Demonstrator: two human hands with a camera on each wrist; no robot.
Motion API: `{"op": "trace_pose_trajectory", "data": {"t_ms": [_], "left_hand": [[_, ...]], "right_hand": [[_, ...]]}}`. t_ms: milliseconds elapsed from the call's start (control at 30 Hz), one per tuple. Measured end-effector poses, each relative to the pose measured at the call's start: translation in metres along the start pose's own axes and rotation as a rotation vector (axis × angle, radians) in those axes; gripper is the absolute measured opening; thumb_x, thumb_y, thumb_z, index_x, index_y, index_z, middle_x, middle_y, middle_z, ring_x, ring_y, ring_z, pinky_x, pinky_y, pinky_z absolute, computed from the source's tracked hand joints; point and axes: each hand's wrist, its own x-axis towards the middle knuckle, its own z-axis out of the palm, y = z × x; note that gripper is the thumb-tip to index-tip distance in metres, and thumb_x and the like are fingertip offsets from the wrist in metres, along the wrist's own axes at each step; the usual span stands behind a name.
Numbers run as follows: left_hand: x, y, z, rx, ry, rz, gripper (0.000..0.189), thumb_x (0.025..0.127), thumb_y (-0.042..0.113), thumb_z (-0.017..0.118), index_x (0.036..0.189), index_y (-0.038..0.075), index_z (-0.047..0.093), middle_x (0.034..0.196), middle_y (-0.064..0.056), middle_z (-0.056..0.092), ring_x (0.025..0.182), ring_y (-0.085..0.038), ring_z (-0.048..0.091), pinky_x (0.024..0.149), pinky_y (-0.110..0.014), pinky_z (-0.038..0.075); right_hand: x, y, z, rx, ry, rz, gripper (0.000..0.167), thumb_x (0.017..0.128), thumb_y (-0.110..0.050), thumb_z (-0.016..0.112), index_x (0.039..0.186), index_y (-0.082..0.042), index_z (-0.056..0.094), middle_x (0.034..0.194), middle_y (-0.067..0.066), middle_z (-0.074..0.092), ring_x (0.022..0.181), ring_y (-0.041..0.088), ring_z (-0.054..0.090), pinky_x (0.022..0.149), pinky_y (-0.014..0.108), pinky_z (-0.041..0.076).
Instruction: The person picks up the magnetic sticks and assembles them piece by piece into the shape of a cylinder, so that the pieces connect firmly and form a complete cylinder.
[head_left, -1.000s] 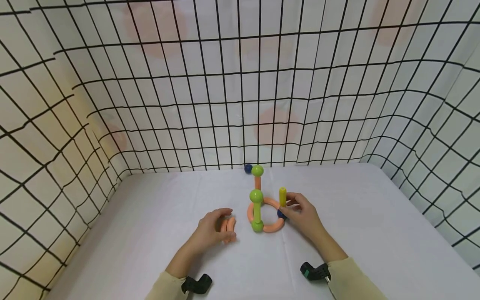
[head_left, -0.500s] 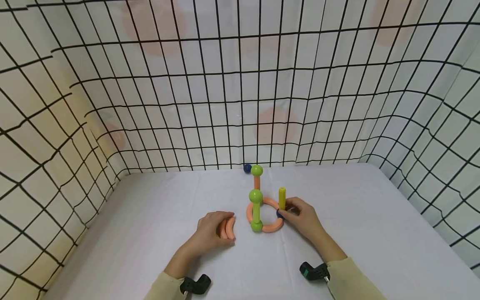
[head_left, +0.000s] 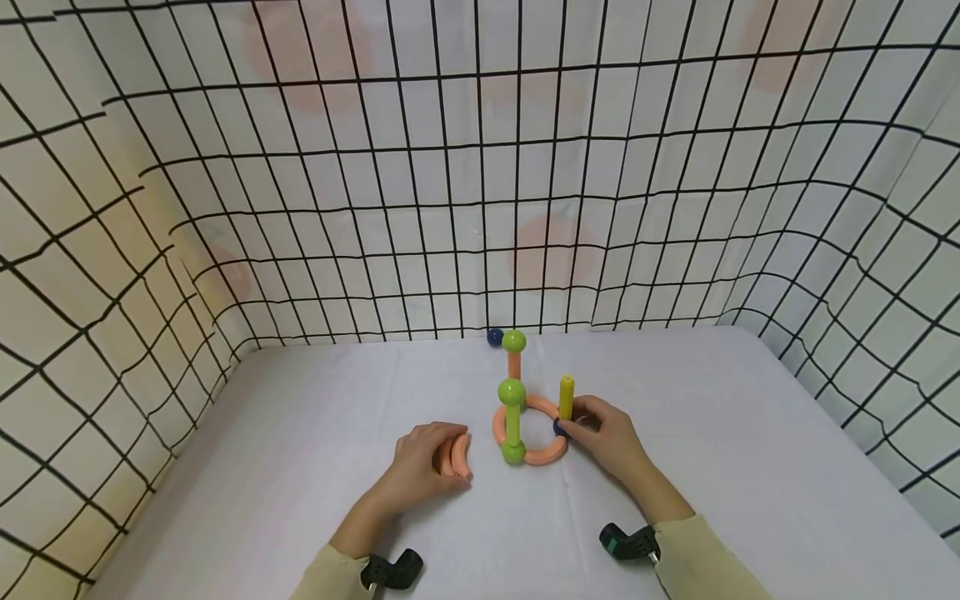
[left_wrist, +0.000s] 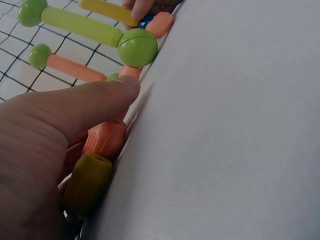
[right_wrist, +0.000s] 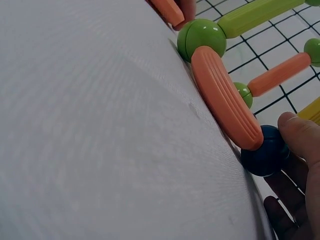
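Note:
My left hand [head_left: 423,467] curves its thumb and fingers round curved orange rods [head_left: 460,455] low over the table. Against the palm a short yellow piece [left_wrist: 89,182] also shows in the left wrist view. With thumb and fingertips, my right hand [head_left: 603,437] pinches the lower end of an upright yellow rod [head_left: 566,396], right at a dark blue ball [right_wrist: 265,152]. That ball sits in a ring of curved orange rods [right_wrist: 227,100] lying on the table. A green ball [head_left: 513,452] in the ring carries a standing green rod [head_left: 513,425], topped by another green ball [head_left: 512,392].
Behind, a straight orange rod [head_left: 514,364] stands on the ring, capped by a green ball [head_left: 513,341]. A loose dark blue ball [head_left: 495,337] lies at the table's back edge. Black netting [head_left: 480,208] over white cloth encloses the white table [head_left: 300,400].
My left hand's fingers and thumb have come round the ends of the curved orange rods. The yellow rod's top tilts slightly right; the right hand stays almost in place.

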Motion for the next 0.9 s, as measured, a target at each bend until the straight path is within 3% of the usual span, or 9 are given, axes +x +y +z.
{"op": "trace_pose_trajectory", "data": {"t_ms": [300, 633, 767, 900], "left_hand": [[0.0, -0.001, -0.001, -0.027, 0.012, -0.005, 0.061, 0.073, 0.024, 0.089, 0.129, 0.023, 0.064, 0.132, 0.008, 0.063, 0.12, -0.019, 0.053, 0.101, -0.048, 0.03], [0.007, 0.001, -0.002, 0.002, -0.026, 0.004, 0.058, 0.078, 0.024, 0.085, 0.131, 0.02, 0.063, 0.136, 0.005, 0.062, 0.123, -0.023, 0.051, 0.097, -0.048, 0.031], [0.008, 0.004, -0.002, -0.029, -0.014, -0.081, 0.061, 0.081, 0.028, 0.082, 0.136, 0.014, 0.058, 0.133, -0.001, 0.062, 0.121, -0.023, 0.052, 0.1, -0.049, 0.031], [0.011, 0.009, 0.001, -0.059, 0.084, -0.189, 0.046, 0.087, 0.029, 0.076, 0.124, 0.006, 0.062, 0.124, -0.008, 0.061, 0.114, -0.025, 0.053, 0.098, -0.049, 0.04]], "right_hand": [[0.0, 0.001, 0.002, -0.003, -0.001, -0.009, 0.029, 0.088, -0.023, 0.077, 0.114, -0.012, 0.069, 0.103, 0.003, 0.072, 0.096, 0.017, 0.064, 0.084, 0.028, 0.051], [0.0, 0.003, 0.002, -0.015, 0.006, -0.049, 0.03, 0.088, -0.02, 0.077, 0.115, -0.01, 0.069, 0.103, 0.005, 0.072, 0.095, 0.018, 0.065, 0.085, 0.029, 0.053], [0.0, 0.003, 0.002, -0.013, 0.004, -0.056, 0.029, 0.088, -0.02, 0.077, 0.115, -0.01, 0.069, 0.103, 0.004, 0.072, 0.095, 0.018, 0.065, 0.085, 0.028, 0.054], [0.0, 0.003, 0.0, -0.012, 0.003, -0.056, 0.03, 0.089, -0.02, 0.076, 0.115, -0.01, 0.069, 0.103, 0.005, 0.072, 0.096, 0.019, 0.065, 0.085, 0.03, 0.054]]}}
